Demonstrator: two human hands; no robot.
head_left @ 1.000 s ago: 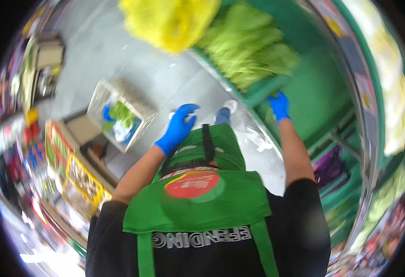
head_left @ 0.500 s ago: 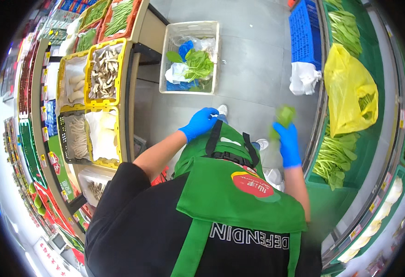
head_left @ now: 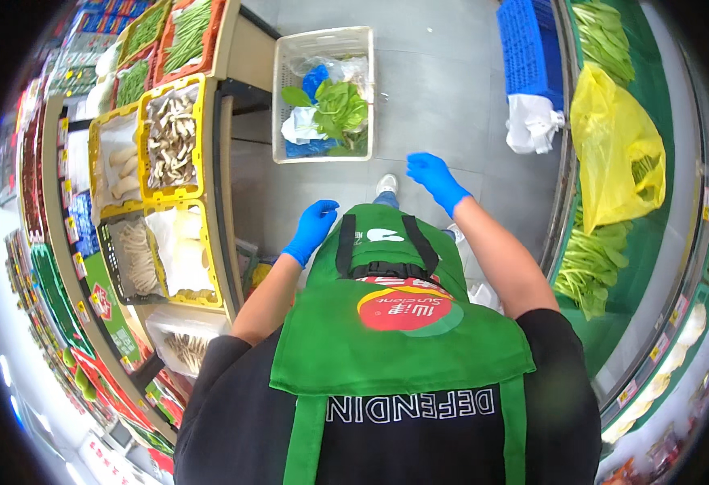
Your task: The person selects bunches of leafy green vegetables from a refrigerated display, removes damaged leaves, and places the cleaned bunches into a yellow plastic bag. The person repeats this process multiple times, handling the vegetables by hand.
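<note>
While extended farther out, right hand (head_left: 437, 178): loosely curled, seemingly empty.
Left hand (head_left: 314, 230): slack, apparently empty.
Far crate (head_left: 323, 42): upright, seemingly to contain leafy greens (head_left: 340, 107).

The white plastic basket (head_left: 326, 42), rectangular and open-topped, stands upright on the grey floor (head_left: 439, 89). Inside, broad bright-green leaves (head_left: 340, 109) lie loosely heaped, right of its middle and somewhat closer to its near edge; one leaf spreads toward its left edge.
</note>
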